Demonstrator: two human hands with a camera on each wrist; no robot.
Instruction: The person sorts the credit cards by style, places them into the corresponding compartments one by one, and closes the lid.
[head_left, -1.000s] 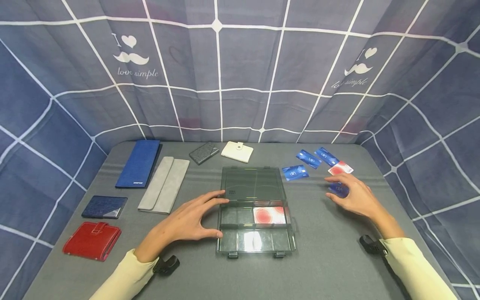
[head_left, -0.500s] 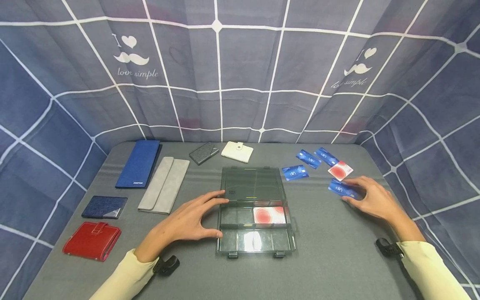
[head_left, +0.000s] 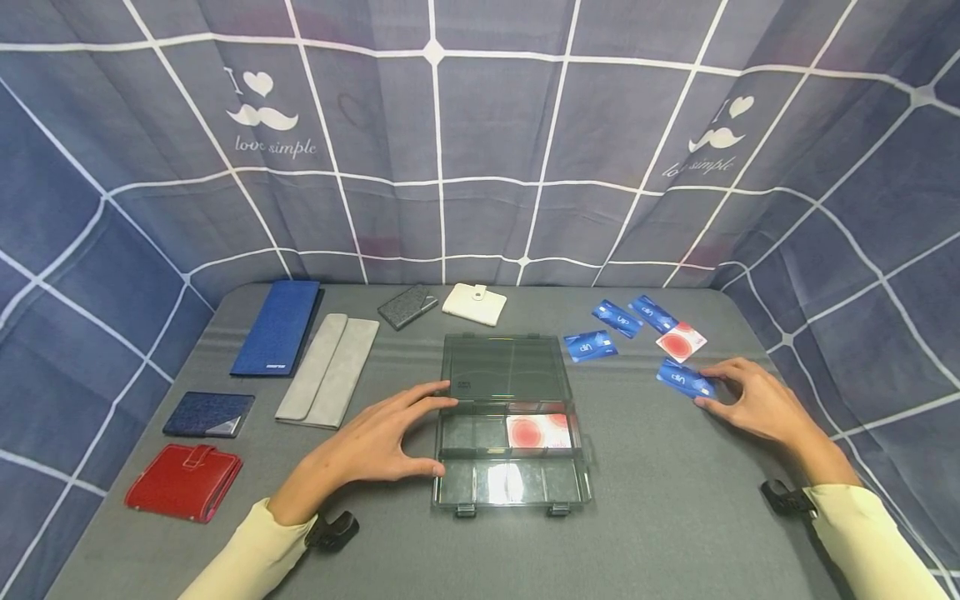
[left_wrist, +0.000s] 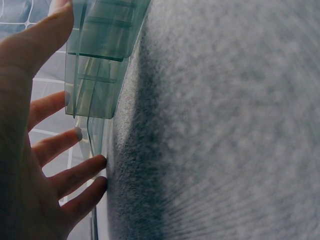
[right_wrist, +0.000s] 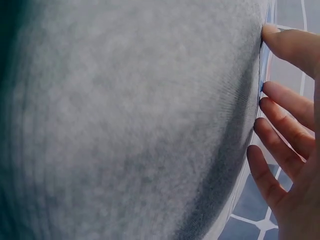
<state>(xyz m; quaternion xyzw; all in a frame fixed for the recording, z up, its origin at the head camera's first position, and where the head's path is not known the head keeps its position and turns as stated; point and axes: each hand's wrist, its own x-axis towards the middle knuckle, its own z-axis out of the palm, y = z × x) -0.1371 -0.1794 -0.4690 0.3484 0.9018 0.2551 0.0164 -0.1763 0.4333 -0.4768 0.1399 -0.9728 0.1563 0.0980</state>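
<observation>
In the head view a clear grey-green plastic box (head_left: 480,433) lies unfolded with its lid back. A red-and-white card (head_left: 538,431) sits in its middle section. My left hand (head_left: 375,437) rests spread at the box's left side, fingertips and thumb tip right at its edge; the left wrist view shows the fingers (left_wrist: 55,146) apart from each other. My right hand (head_left: 757,404) has thumb and index fingertips at the right end of a blue VIP card (head_left: 681,378), which lies flat on the table. The right wrist view shows those fingers (right_wrist: 287,125) spread along the tabletop.
More blue VIP cards (head_left: 591,345) and a red-and-white card (head_left: 681,342) lie at the back right. A blue folder (head_left: 276,327), grey wallet (head_left: 327,371), dark blue holder (head_left: 209,414), red wallet (head_left: 184,482), dark grey holder (head_left: 407,307) and cream wallet (head_left: 475,303) lie left and back.
My right hand has moved right, from above the blue VIP card to its right end, uncovering the card. My left hand and the box have stayed in place.
</observation>
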